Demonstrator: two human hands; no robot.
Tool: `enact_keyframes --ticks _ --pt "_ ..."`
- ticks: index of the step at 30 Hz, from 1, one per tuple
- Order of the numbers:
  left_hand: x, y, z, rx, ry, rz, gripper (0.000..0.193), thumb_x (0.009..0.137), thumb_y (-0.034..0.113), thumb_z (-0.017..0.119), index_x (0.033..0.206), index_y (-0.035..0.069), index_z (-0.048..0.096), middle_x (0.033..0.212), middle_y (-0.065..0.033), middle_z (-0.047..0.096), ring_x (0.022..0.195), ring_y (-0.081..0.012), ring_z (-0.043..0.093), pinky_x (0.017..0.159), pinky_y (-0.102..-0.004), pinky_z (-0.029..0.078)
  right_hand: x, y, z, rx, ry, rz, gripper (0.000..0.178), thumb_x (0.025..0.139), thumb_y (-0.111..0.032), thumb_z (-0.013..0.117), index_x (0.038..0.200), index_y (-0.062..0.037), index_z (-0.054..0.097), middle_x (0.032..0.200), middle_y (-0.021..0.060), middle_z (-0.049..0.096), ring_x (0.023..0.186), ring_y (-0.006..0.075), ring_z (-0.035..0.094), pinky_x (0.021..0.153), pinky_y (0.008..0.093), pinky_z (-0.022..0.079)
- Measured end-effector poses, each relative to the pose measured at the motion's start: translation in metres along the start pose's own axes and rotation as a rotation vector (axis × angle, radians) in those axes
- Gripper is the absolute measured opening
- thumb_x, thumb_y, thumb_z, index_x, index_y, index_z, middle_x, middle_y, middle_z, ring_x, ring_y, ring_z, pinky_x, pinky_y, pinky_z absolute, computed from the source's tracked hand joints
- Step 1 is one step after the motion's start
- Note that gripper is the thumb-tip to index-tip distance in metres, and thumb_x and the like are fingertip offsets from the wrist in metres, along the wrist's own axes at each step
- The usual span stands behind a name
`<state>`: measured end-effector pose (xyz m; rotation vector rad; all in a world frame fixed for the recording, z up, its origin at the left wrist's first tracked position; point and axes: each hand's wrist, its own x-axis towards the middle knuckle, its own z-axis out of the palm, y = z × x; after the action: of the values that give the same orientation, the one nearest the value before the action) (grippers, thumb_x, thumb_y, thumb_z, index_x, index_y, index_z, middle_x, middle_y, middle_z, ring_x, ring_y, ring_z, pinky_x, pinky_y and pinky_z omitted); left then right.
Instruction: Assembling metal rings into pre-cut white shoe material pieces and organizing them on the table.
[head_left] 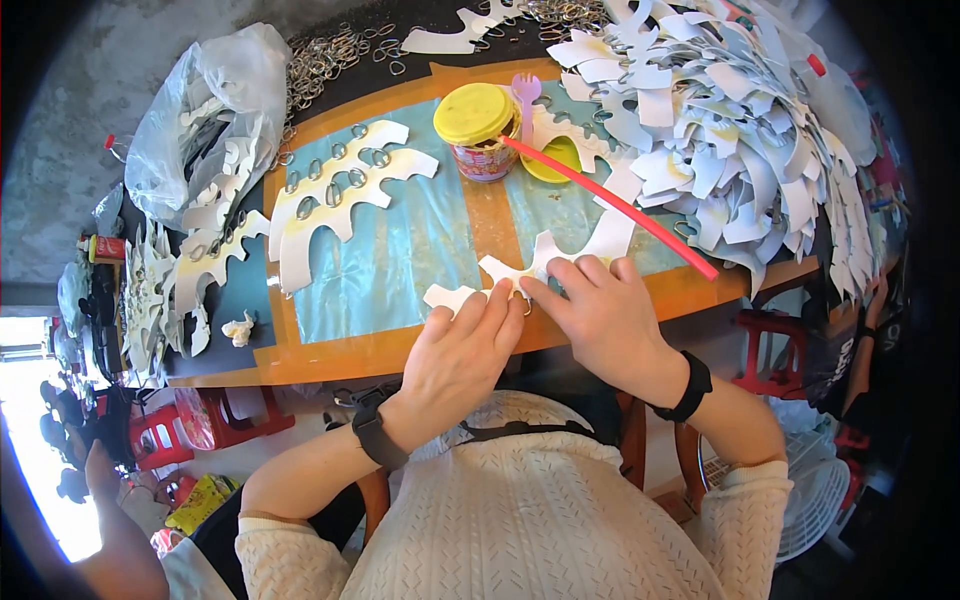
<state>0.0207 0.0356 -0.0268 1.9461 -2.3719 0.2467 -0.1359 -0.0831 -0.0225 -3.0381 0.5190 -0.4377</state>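
Knitted sweater [520,500] fills the near foreground. Left hand [466,340] and right hand [600,315] seem to be folding a tab over a ring [527,307]; the next move likely calls for firm pressure. Their fingertips nearly meet, clamped on the white strip [545,252], which extends beyond them both ways; the ring peeks out just below.

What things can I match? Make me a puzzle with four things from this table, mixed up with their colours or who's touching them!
Things:
1. white piece
2. fork
3. round lid on top of the tub
4. long stick

Matches:
A. yellow
B. red
C. touched by the left hand and the right hand
D. purple

Right pairs: 1-C, 2-D, 3-A, 4-B
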Motion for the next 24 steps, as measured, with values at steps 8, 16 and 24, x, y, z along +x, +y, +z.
enact_keyframes --ticks 8,16,24 --pt "0.010 -0.009 -0.001 -0.205 -0.029 0.023 0.034 0.075 0.009 0.055 0.108 0.006 0.056 0.128 -0.0058 0.053 0.108 -0.0163 0.053 0.077 -0.0333 0.038 0.001 0.019 0.012 0.229 0.033 0.076 0.027 0.076 -0.005 0.055 0.102 -0.0087 0.062 0.088 0.0026 0.055 0.083 0.0187 0.053 0.066 0.0306 0.035" --pt "0.019 -0.017 -0.007 -0.226 -0.052 0.040 0.031 0.076 0.014 0.059 0.106 0.006 0.054 0.123 -0.0084 0.056 0.107 -0.0199 0.052 0.079 -0.0355 0.038 0.006 0.010 0.007 0.436 0.229 0.049 0.019 0.076 -0.004 0.057 0.095 -0.0072 0.058 0.076 0.0018 0.056 0.073 0.0189 0.055 0.063 0.0304 0.036" --pt "0.015 -0.019 -0.002 -0.408 -0.012 -0.061 0.025 0.077 0.016 0.065 0.099 0.009 0.056 0.121 -0.0019 0.057 0.104 -0.0214 0.054 0.078 -0.0388 0.037 0.010 0.009 0.020 0.240 0.190 -0.144 0.016 0.076 -0.014 0.061 0.091 -0.0095 0.055 0.067 -0.0027 0.051 0.062 0.0127 0.051 0.057 0.0291 0.032"
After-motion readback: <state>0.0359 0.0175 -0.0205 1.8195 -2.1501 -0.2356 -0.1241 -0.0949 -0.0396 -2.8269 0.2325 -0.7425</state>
